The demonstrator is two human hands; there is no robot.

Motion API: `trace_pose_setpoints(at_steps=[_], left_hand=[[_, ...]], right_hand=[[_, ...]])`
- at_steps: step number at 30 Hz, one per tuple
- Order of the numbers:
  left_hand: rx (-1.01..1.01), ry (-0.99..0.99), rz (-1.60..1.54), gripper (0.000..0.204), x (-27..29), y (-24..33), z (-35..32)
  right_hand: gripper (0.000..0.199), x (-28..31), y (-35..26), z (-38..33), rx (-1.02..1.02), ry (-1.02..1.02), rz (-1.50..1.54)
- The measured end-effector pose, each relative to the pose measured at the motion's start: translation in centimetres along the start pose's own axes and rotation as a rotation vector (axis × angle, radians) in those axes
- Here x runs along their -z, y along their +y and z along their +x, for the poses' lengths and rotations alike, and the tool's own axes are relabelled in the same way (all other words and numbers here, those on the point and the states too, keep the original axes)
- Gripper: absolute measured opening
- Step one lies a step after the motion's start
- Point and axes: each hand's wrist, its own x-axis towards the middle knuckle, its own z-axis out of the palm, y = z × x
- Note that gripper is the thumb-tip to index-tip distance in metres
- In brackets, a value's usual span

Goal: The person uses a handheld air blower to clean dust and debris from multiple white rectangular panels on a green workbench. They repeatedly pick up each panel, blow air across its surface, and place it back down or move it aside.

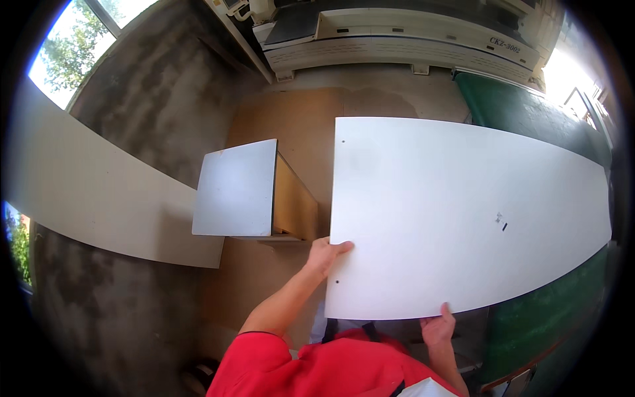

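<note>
A large white panel (423,198) spreads out in front of me and to the right, with small holes near its left edge and a dark mark right of its middle. My left hand (324,257) grips the panel's left edge, thumb on the top face and fingers hidden beneath. Along the near edge, my right hand (438,324) holds the panel from below, its thumb at the rim. To the left of the panel stands a box-like cabinet (235,188) with a white top and a brown side.
Another long white panel (119,185) extends along the left by the stained wall (152,92). A green-topped table (529,106) shows beyond and below the held panel at right. A long pale machine (397,49) stands at the back. Brown sheet (284,112) covers part of the floor.
</note>
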Motion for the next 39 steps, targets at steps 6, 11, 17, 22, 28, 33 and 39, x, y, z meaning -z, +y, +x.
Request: trace_pose_setpoints(at_steps=[6,11,17,22,28,33,39], left_hand=[[0.018,0.413,0.211,0.024,26.1,0.8,-2.0],[0.057,0.756,0.528,0.043,45.4,-0.5,-3.6],[-0.795,0.491,1.44,0.057,30.2,9.7,15.3],[-0.219,-0.093,1.433,0.074,8.4,10.2,22.9],[-0.409,-0.212,1.516,0.078,1.7,9.9,20.5],[-0.537,-0.131,1.551,0.077,0.8,14.2,10.7],[-0.88,0.148,1.515,0.067,2.0,22.0,-8.6]], right_hand=[[0.054,12.7,-12.0,5.5,0.328,0.244,0.226],[0.059,9.8,0.8,1.8,0.203,0.268,0.086],[0.058,6.4,15.6,-4.5,0.072,0.087,0.177],[0.071,6.4,16.4,-7.8,-0.168,-0.099,0.072],[0.074,7.3,12.9,-2.9,-0.314,-0.099,-0.019],[0.076,7.4,9.5,0.6,-0.336,-0.135,-0.086],[0.078,5.1,6.6,2.7,-0.304,-0.183,-0.099]])
